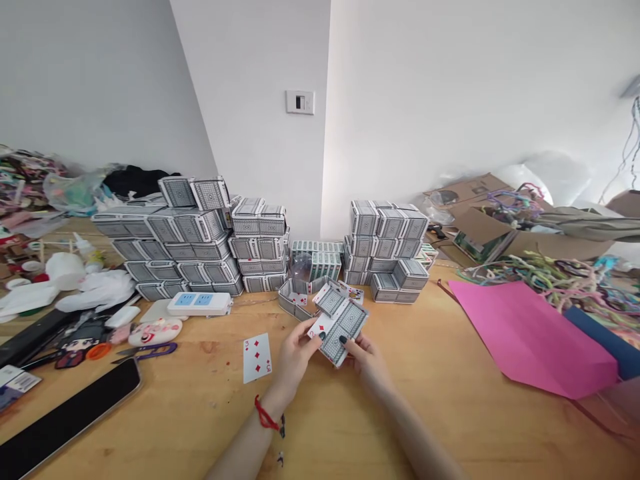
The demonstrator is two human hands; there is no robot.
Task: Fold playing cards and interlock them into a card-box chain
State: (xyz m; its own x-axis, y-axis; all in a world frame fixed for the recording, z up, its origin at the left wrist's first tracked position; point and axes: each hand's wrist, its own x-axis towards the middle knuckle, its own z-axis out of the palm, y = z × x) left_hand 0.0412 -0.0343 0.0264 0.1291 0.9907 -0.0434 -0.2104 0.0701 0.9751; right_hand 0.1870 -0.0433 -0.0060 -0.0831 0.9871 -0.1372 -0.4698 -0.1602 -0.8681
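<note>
Between both hands, a few playing cards (345,328) are held together above the table, grey patterned backs showing and one red-diamond face peeking out on the left. My left hand (299,347) pinches their left side with the thumb on top. On the right side, my right hand (366,357) grips them, thumb on top and fingers partly hidden underneath. Just behind the cards sits a ring-like holder built of folded cards (295,309), with loose cards in and near it. A three of diamonds (257,359) lies face up left of my left hand.
Stacked card-covered blocks stand at the left (187,250) and right (395,233). A white power strip (200,304), thread snips (150,351) and a black phone-like slab (70,420) lie left. Pink paper (530,333), tangled cords (550,280) and a cardboard box (483,230) are right.
</note>
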